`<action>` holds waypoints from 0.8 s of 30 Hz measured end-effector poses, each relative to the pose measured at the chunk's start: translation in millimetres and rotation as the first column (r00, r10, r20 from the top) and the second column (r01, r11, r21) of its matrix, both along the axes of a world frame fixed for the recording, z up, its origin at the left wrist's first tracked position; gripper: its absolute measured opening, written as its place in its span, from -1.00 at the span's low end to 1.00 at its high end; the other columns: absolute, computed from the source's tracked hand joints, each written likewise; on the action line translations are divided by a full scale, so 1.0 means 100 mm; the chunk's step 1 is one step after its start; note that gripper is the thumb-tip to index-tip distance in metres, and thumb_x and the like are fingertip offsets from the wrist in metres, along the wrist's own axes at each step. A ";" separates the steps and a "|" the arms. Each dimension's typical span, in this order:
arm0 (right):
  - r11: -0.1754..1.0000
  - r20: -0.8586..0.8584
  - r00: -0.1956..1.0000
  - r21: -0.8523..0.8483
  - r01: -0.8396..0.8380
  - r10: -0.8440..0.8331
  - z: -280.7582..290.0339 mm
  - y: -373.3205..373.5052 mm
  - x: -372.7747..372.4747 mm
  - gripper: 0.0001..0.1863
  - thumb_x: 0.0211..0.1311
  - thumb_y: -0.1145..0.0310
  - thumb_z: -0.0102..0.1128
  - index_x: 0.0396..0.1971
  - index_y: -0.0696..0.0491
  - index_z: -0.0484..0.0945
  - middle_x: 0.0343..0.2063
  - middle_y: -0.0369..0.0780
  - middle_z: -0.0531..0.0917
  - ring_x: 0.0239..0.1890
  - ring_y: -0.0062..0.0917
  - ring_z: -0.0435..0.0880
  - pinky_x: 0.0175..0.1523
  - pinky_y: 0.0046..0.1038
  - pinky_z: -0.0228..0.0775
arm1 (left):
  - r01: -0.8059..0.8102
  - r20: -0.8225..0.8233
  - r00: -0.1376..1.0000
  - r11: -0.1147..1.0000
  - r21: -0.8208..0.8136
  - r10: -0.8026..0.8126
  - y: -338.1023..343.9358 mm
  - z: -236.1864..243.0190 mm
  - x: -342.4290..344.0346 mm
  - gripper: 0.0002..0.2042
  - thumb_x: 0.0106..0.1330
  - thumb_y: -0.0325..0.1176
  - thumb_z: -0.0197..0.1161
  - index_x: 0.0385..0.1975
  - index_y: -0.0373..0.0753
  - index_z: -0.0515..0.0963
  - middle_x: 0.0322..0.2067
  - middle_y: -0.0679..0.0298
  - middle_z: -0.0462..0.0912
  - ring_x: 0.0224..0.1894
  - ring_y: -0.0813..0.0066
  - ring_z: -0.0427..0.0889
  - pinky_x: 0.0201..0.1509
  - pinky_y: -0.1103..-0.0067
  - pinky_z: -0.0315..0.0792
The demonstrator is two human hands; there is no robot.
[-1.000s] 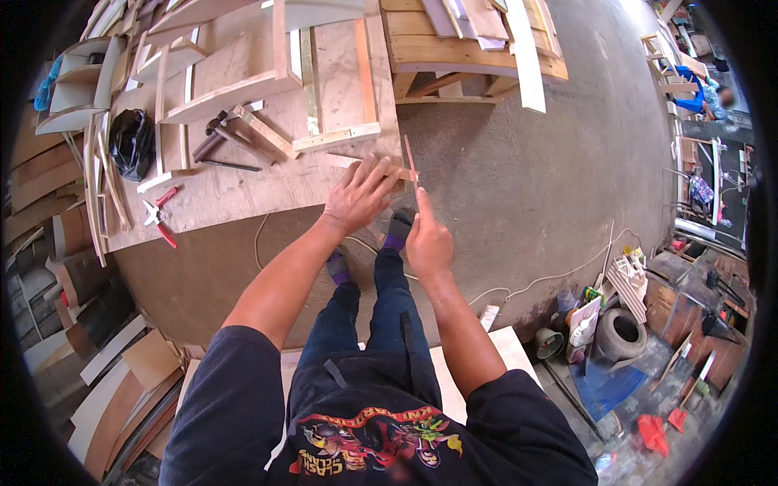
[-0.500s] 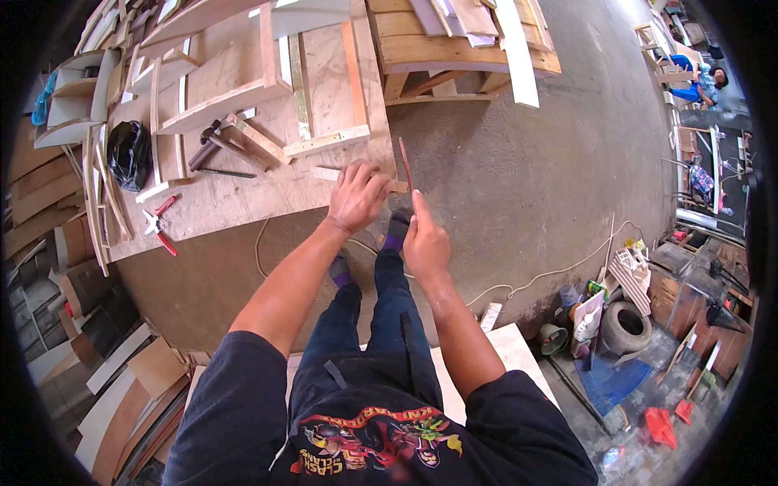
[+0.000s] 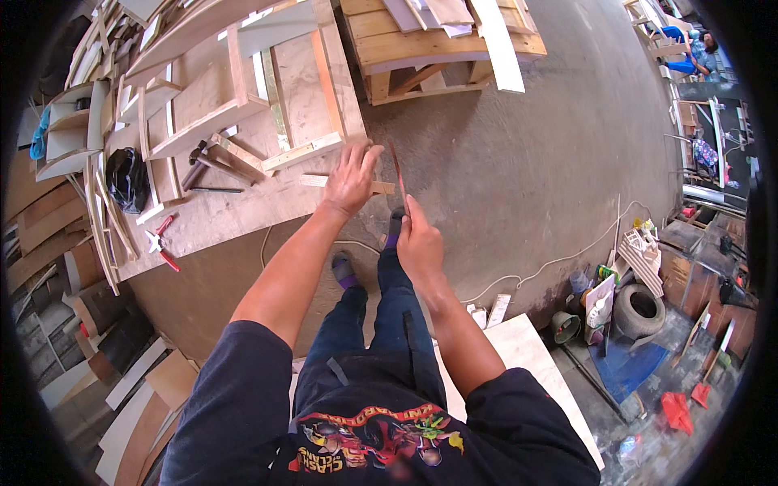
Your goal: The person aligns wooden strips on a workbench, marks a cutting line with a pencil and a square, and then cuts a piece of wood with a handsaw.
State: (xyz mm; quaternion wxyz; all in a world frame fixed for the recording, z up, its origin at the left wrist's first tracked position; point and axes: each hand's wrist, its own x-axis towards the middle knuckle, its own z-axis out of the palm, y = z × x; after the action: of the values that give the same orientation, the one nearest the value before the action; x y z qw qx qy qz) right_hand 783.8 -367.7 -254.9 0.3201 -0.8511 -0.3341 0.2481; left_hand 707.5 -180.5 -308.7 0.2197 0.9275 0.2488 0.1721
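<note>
At the near right corner of the plywood table [image 3: 243,198] lies a short wood strip [image 3: 382,188], its end jutting past the edge. My left hand [image 3: 348,185] is over the strip, covering its middle, with the fingers stretched forward and apart. My right hand [image 3: 421,247] is closed around the lower end of a thin reddish blade [image 3: 397,170], seen edge-on and pointing away from me. The blade stands just right of the strip's end; whether they touch I cannot tell.
A wooden frame [image 3: 304,152], a hammer [image 3: 223,168], red-handled pliers [image 3: 162,243] and a black plastic bag [image 3: 128,180] lie on the table. Beyond stands a wooden bench [image 3: 438,50] with boards. A cable [image 3: 559,263] crosses the floor near a tire [image 3: 639,312]. Another person [image 3: 698,61] sits far right.
My left hand's fingers have lifted and straightened from their curl over the strip. My right hand still holds the blade beside the strip's end. The whole view has shifted slightly.
</note>
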 end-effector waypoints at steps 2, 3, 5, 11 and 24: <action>1.000 -0.016 1.000 0.017 0.011 -0.011 0.00 0.01 0.03 -0.50 0.40 0.42 0.07 0.34 0.00 0.40 -0.37 0.14 0.70 -0.29 0.12 0.71 -0.21 0.06 0.51 | -0.005 -0.013 1.000 1.000 -0.005 0.005 0.00 0.02 0.02 -0.54 0.28 -0.54 0.20 0.20 -0.19 0.38 0.13 -0.03 0.46 0.19 -0.17 0.46 0.26 0.13 0.44; 1.000 -0.023 1.000 0.021 0.017 -0.017 0.00 0.02 0.05 -0.50 0.40 0.42 0.08 0.34 0.01 0.40 -0.39 0.14 0.70 -0.30 0.12 0.71 -0.22 0.07 0.51 | -0.002 -0.016 1.000 1.000 -0.005 0.002 -0.01 0.03 0.03 -0.54 0.28 -0.54 0.20 0.20 -0.19 0.38 0.13 -0.03 0.46 0.19 -0.17 0.46 0.26 0.13 0.44; 0.999 -0.033 0.999 0.024 0.023 -0.022 0.07 0.04 0.07 -0.50 0.40 0.42 0.08 0.34 0.01 0.40 -0.40 0.15 0.70 -0.31 0.12 0.71 -0.22 0.08 0.51 | -0.053 -0.019 0.998 0.998 -0.029 0.052 -0.03 0.07 0.05 -0.50 0.22 -0.56 0.20 0.22 -0.21 0.37 0.21 0.00 0.41 0.28 -0.08 0.40 0.34 0.19 0.40; 0.991 0.007 0.998 -0.120 -0.062 0.064 0.26 0.01 0.05 -0.45 0.41 0.41 0.04 0.40 -0.03 0.33 -0.45 0.13 0.70 -0.38 0.10 0.72 -0.25 0.09 0.53 | -0.061 -0.071 0.996 0.991 -0.119 0.053 0.02 0.08 0.17 -0.44 0.24 -0.63 0.11 0.30 -0.22 0.30 0.35 -0.04 0.30 0.46 -0.10 0.22 0.46 0.20 0.30; 0.884 0.047 0.961 -0.406 -0.230 0.272 0.39 0.10 -0.09 -0.32 0.24 0.48 0.08 0.42 -0.07 0.34 -0.45 0.02 0.74 -0.39 -0.01 0.77 -0.28 0.03 0.61 | -0.093 -0.220 0.973 0.989 -0.116 0.065 0.02 0.09 0.21 -0.32 0.24 -0.58 0.09 0.43 -0.04 0.24 0.48 0.08 0.16 0.58 0.04 0.04 0.55 0.26 0.23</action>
State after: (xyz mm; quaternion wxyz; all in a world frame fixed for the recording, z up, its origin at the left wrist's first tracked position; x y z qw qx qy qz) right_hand 774.4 -358.2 -216.0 0.0887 -0.8592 -0.4001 0.3062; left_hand 728.9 -178.1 -300.1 0.2422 0.9144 0.3182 0.0631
